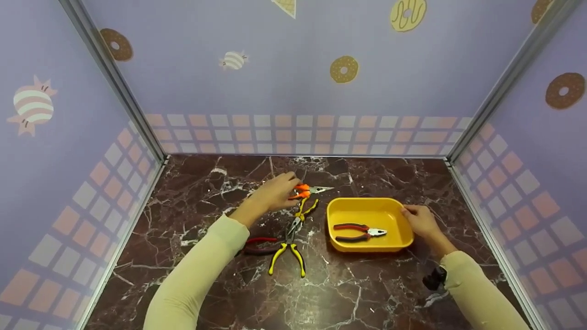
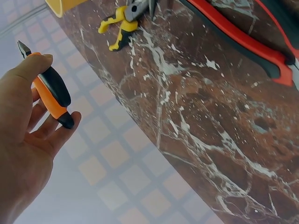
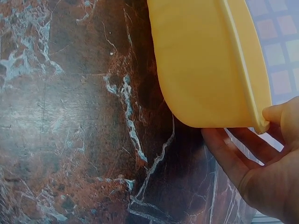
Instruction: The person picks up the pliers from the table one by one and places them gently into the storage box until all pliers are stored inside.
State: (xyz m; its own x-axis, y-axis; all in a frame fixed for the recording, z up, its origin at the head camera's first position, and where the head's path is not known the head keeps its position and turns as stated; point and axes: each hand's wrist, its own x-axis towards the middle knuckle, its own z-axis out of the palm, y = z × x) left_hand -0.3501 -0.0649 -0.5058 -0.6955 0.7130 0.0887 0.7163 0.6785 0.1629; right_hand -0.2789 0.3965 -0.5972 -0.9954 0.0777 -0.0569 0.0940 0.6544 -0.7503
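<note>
The left hand (image 1: 275,192) curls its fingers and thumb around the orange-and-black handles of the needle-nose pliers (image 1: 308,190), held just above the dark marble tabletop (image 1: 376,293). The right hand (image 1: 421,221) grips the right rim of the yellow plastic tray (image 1: 367,208), where red-handled pliers (image 1: 357,232) lie.

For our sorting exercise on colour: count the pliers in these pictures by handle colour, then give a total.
Orange-handled pliers, in the left hand: 1
Yellow-and-black pliers on the table: 2
Red-and-black pliers: 2, one on the table, one in the yellow tray
Total: 5 pliers
</note>
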